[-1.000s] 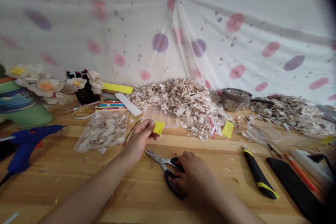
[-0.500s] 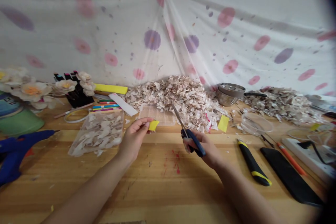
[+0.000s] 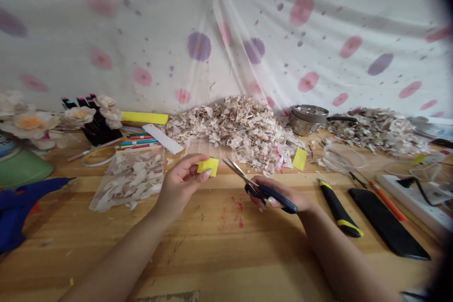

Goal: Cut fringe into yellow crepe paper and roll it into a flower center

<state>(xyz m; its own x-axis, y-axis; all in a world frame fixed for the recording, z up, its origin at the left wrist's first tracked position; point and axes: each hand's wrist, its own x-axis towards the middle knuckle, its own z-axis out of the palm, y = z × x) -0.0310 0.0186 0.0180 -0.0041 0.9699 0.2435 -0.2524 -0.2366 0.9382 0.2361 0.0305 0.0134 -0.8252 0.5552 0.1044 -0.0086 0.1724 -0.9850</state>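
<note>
Between the thumb and fingers of my left hand (image 3: 182,179) is a small yellow piece of paper (image 3: 208,166), held above the wooden table (image 3: 198,250). My right hand (image 3: 279,193) grips dark blue-handled scissors (image 3: 247,178). Their blades are slightly parted and point up and left toward the paper, with a gap between them. Behind both hands lies a clear divided tray (image 3: 193,147), partly covered by a large heap of pale, petal-like flakes (image 3: 244,125). Another yellow paper piece (image 3: 300,159) rests at the heap's right edge.
On the left are a box of flakes (image 3: 132,177), coloured pens (image 3: 139,143), paper flowers (image 3: 30,122) and a blue glue gun (image 3: 21,207). To the right lie a black-and-yellow cutter (image 3: 339,210), a black phone (image 3: 387,222), a power strip (image 3: 414,198) and a metal pot (image 3: 307,119).
The scissors have swung from pointing steeply up to pointing left, and their blades have parted. My left hand has turned the yellow paper so more of its face shows. The view has shifted slightly.
</note>
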